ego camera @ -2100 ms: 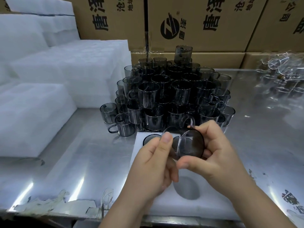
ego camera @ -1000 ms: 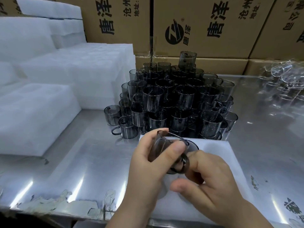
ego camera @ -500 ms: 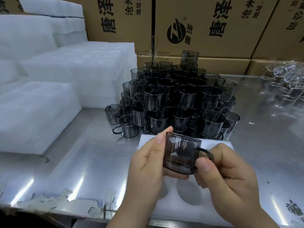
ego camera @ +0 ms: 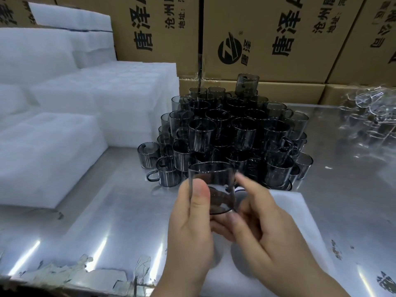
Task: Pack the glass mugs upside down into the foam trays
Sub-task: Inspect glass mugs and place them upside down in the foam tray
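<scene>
A smoky grey glass mug (ego camera: 212,185) is held above the white foam tray (ego camera: 300,213) near the table's front. My left hand (ego camera: 190,228) grips its left wall, thumb on the glass. My right hand (ego camera: 261,224) supports it from the right and below, fingers blurred. The mug stands roughly upright with its rim at the top. My hands cover most of the tray and hide its holes. Behind it, a stacked pile of the same grey mugs (ego camera: 233,133) rises several layers high.
Stacks of white foam trays (ego camera: 49,151) fill the left side of the steel table (ego camera: 102,213). Printed cardboard boxes (ego camera: 267,39) line the back. Clear glassware (ego camera: 372,108) lies at the far right. Torn tape scraps (ego camera: 90,269) stick along the front edge.
The mug has been turned in my hands from lying on its side with the handle to the right to roughly upright. My left thumb now presses the front wall.
</scene>
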